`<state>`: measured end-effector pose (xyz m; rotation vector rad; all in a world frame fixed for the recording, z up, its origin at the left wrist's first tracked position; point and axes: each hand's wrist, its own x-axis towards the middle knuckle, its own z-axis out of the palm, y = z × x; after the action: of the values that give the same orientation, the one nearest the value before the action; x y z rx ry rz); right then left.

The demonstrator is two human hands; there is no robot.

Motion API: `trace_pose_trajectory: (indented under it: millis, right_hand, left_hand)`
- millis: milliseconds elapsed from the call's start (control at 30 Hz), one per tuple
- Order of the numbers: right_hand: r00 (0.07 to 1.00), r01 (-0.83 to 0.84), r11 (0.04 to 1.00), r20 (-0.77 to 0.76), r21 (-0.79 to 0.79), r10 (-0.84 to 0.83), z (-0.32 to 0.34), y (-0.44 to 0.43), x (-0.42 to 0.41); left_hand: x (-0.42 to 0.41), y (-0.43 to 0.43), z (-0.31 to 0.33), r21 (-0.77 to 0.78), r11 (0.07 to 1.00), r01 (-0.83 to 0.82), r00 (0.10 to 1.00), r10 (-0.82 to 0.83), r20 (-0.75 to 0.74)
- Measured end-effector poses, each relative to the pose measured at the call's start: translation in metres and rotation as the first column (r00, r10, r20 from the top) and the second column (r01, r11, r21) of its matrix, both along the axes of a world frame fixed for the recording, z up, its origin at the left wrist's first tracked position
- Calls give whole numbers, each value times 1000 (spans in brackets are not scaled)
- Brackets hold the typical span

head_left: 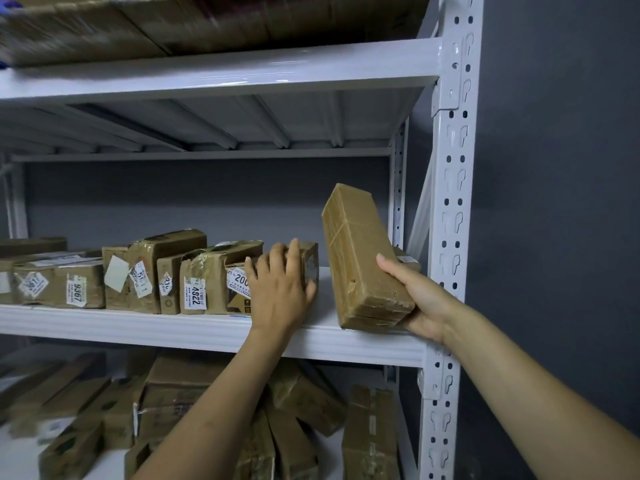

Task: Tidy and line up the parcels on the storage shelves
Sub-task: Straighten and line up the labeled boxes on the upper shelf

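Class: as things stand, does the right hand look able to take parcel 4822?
Probably not: the right hand grips the long parcel, and the left hand, holding the end parcel, sits between it and parcel 4822.

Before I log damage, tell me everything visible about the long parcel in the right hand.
The long parcel is a narrow brown cardboard box fully wrapped in brownish tape, with no label showing. Its near end is dented and scuffed. It tilts, far end raised, near end low over the front edge of the middle shelf. The right hand grips that near end.
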<state>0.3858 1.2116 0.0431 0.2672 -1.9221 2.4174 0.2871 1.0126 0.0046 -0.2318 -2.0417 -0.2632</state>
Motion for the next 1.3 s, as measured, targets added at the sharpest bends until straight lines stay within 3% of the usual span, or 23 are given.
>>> trace_pose_trajectory:
  millis: [100,200,267,333,433,500,567,667,800,900,1000,1100,1167,1233,1300]
  right_hand:
    - [1000,2,1000,-18,18,-1,-8,3,5]
    - [997,22,998,-78,56,-18,-18,5,15]
    - [994,17,997,-108,77,-8,-27,4,25]
    - [991,7,997,-131,81,3,-36,2,38]
    - [988,33,996,-153,83,-20,-50,-3,60]
    - [982,101,984,-174,149,-74,-61,-8,77]
    - [966,187,946,-224,265,-128,-72,-14,94]
    - [946,294,845,-260,446,-192,-90,-34,122]
    - [912,409,627,-267,663,-312,-124,-66,143]
    - [874,466,504,-292,727,-387,-149,-83,153]
    - [829,528,455,-317,717,-462,-170,-96,161]
    - [757,604,462,-286,650,-587,-189,-105,167]
    - [770,589,615,-134,525,-623,-200,-107,172]
    - [841,526,834,46,168,-539,-211,-109,176]
    - [867,490,865,163,-112,-470,-218,-112,177]
  left_hand:
    - [11,-2,-2,10,996,84,993,-83,-82]
    - [42,4,-4,141,918,371,919,-340,-201]
    - [74,12,-1,337,761,554,828,-545,-130]
    - [101,18,0,583,515,628,652,-758,-32]
    - [123,17,-5,818,169,550,357,-933,-47]
    - [132,9,-15,862,67,503,247,-967,-69]
    - [140,0,-27,868,52,494,226,-972,-70]
    - [155,-16,-47,856,117,503,287,-957,-38]
    - [176,-43,-76,886,76,457,339,-936,-94]
    - [189,-62,-93,919,17,394,407,-900,-157]
    - [196,-79,-108,923,86,376,459,-882,-105]
    - [196,-93,-129,944,70,322,469,-878,-95]
    - [196,-106,-142,960,14,278,447,-887,-117]
    - [196,-117,-152,967,-24,252,394,-910,-126]
    - [196,-125,-161,976,-52,211,315,-942,-118]
